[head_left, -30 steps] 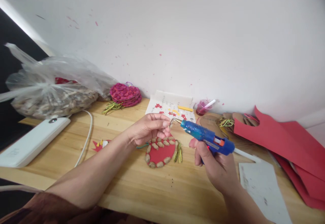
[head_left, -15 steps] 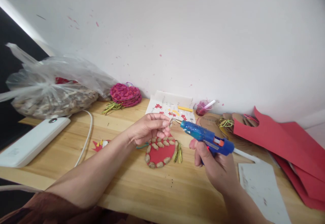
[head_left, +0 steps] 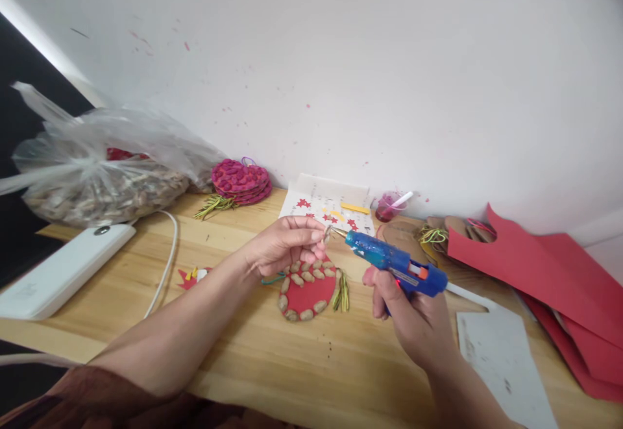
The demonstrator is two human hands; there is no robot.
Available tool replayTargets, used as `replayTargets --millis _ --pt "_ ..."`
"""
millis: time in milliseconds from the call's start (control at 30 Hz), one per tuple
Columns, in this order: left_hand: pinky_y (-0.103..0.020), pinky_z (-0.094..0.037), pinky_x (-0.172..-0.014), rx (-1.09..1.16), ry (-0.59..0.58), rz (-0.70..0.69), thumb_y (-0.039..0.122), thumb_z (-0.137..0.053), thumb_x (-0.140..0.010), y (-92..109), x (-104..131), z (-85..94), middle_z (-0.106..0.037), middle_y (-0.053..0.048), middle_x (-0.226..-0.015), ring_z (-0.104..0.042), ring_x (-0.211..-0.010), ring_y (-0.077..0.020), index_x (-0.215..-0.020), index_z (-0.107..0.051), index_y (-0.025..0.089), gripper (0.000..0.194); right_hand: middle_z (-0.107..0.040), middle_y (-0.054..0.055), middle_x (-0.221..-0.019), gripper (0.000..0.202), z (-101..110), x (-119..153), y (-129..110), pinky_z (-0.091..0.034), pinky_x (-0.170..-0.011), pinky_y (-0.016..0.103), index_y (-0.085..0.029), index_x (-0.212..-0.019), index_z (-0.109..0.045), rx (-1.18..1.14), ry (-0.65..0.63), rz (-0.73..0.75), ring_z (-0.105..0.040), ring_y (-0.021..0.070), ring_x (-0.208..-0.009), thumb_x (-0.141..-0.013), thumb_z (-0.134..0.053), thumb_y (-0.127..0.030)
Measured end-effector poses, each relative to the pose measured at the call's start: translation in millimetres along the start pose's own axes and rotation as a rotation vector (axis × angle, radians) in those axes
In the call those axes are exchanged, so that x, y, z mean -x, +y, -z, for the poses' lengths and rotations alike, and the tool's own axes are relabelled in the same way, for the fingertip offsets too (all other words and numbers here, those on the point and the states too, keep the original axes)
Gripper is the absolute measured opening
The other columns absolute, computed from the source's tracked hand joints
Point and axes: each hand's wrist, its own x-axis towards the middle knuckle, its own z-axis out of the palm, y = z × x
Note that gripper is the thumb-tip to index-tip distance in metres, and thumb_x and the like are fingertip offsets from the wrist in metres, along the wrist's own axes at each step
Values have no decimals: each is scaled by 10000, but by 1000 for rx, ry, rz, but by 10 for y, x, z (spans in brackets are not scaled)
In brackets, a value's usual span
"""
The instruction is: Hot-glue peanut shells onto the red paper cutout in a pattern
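My left hand (head_left: 285,244) pinches a small peanut shell (head_left: 328,234) between thumb and fingers. Its curved edge shows; the rest is behind my fingertips. Wrapped around the handle of a blue glue gun (head_left: 389,257) is my right hand (head_left: 411,315). The gun's metal nozzle points left and meets the shell, or comes very close to it. Beneath, a round red disc (head_left: 304,296) lies on the table, with peanut shells (head_left: 306,315) along its rim and in rows at its top. A yellow-green tassel (head_left: 343,291) sits at its right edge, partly a teal string at its left.
A plastic bag of shells (head_left: 107,182) and a white power bank (head_left: 63,273) stand left. Behind are magenta discs (head_left: 241,182), paper with red stars (head_left: 321,192) and a cup (head_left: 387,207). Red sheets (head_left: 535,273) and a grey-white board (head_left: 501,351) lie right.
Almost nothing differs. The glue gun has shifted very slightly left, its nozzle still at the shell in my left hand.
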Motion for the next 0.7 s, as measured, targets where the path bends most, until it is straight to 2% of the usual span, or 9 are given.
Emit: replayTargets --millis 533,700 --pt "-160 -567 -530 -25 -6 -29 267 -941 -617 -12 -3 20 -717 -54 -642 -678 -556 -113 -790 -734 106 314 -577 -17 -551 267 3 -15 -29 -433 -479 285 -197 -871 -657 -19 -23 -43 -546 136 -488 -1007 -535 -392" --pt "-165 -568 -539 -34 -17 -52 259 -939 -622 -18 -19 41 -722 -49 -649 -674 -554 -109 -811 -743 114 309 -577 -20 -510 316 27 -20 -14 -443 -498 287 -196 -843 -626 -133 -76 -94 -548 136 -463 -1008 -526 -446"
